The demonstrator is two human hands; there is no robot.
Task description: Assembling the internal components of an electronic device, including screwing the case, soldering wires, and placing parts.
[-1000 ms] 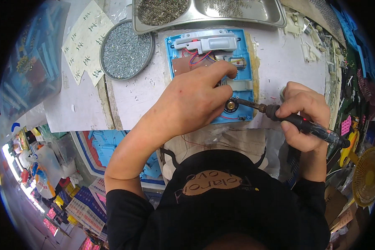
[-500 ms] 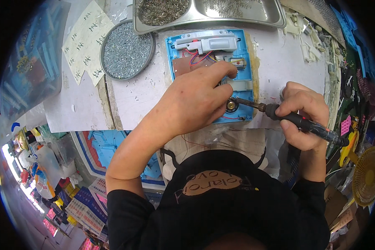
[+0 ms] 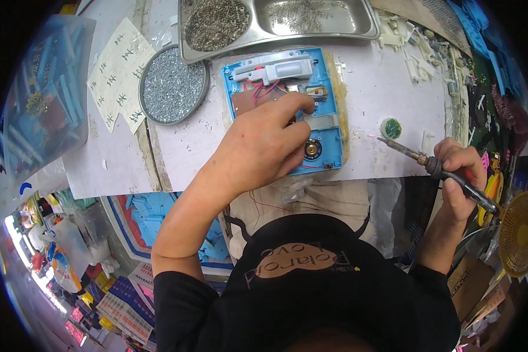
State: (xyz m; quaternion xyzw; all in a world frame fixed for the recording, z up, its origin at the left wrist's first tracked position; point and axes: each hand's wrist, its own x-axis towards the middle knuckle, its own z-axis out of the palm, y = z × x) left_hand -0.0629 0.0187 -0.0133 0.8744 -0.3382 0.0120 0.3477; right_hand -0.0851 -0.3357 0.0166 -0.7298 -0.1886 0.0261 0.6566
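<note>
The blue case [image 3: 330, 136] lies open on the white surface [image 3: 387, 88], with a round black part [image 3: 312, 149] inside. The left hand [image 3: 263, 145] bends over the case; I cannot tell if its fingers pinch anything. The right hand [image 3: 460, 176] holds a soldering iron [image 3: 434, 166] tight, its tip near a little green pot [image 3: 391, 128]

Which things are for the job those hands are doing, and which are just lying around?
Seem part of the job:
left hand, over the open blue casing
right hand, gripping the soldering iron
round black part, in the casing

Probably just lying about, with neither hand on them:
paper sheet
bag of blue pieces
white plastic bits
</note>
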